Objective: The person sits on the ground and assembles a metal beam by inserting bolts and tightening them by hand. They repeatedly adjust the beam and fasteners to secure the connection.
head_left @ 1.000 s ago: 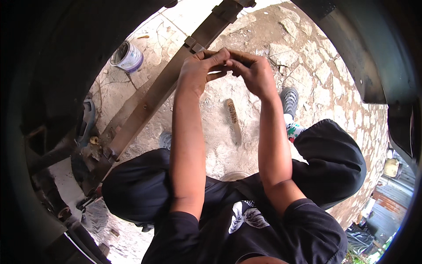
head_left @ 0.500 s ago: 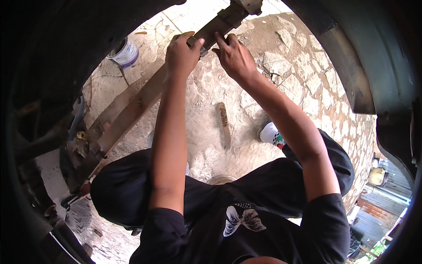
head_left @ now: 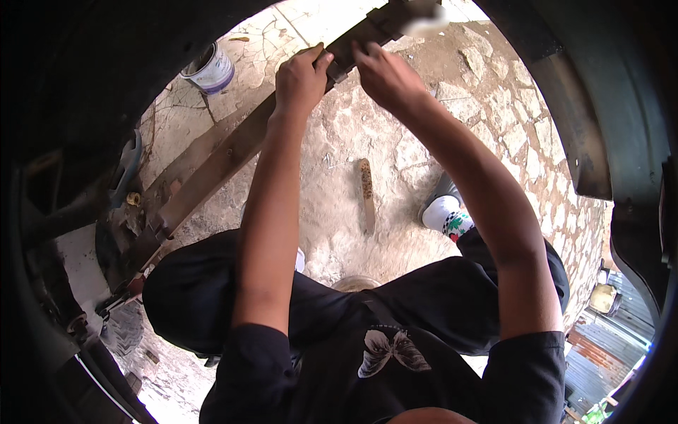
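A long dark metal bar, like a vehicle's leaf spring (head_left: 224, 157), runs slantwise from the lower left to the top of the view. My left hand (head_left: 302, 81) is wrapped round it beside a raised metal clip (head_left: 337, 71), thumb on top. Just right of that clip, my right hand (head_left: 388, 76) presses against the bar with curled fingers; whether something small is pinched there is hidden. The bar's far end is partly blurred. Below both hands, a brush with a wooden handle (head_left: 366, 194) lies on the ground.
A white and purple bucket (head_left: 211, 71) stands at the far left. Dark vehicle body panels (head_left: 593, 134) surround the view on both sides. A tyre (head_left: 126, 334) shows at lower left. My bent knees flank the uneven stone ground (head_left: 332, 205). Corrugated sheets (head_left: 600, 346) are at lower right.
My right hand's fingers have curled in against the bar, where one finger was stretched out before. The left hand keeps its place by the clip. The whole view has shifted slightly.
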Available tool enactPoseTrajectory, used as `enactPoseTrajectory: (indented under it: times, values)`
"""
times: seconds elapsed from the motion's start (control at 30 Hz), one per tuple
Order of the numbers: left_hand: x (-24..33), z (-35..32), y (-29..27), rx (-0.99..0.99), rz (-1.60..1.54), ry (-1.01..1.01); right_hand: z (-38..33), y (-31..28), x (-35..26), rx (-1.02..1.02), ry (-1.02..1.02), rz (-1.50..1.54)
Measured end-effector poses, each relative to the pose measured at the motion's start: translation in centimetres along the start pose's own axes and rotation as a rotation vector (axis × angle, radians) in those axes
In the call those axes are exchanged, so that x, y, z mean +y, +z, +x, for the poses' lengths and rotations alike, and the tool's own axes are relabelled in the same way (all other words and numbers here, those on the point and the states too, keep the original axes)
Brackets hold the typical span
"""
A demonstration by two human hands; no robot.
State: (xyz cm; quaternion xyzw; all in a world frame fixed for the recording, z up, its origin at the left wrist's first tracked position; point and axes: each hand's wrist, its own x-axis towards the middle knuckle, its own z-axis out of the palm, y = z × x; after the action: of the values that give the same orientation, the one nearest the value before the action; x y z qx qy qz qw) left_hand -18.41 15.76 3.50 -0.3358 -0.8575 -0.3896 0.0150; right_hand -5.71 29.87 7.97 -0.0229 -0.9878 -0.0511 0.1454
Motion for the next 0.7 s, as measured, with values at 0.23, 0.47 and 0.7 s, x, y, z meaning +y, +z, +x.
enactPoseTrajectory:
  times: [0.23, 0.47, 0.7]
  values:
    - [-0.9, -0.6, -1.4, -0.049, -0.111, 0.019, 1.9, -1.0, -0.2, -0.288, 0.097, 0.148]
    - [-0.1, -0.5, -1.2, -0.099, -0.162, 0.001, 6.8, -2.0, -0.6, -0.314, 0.168, 0.18]
    - [-0.4, -1.4, -0.7, -0.071, -0.112, -0.031, 2.3, -0.3, -0.7, -0.192, 0.171, 0.15]
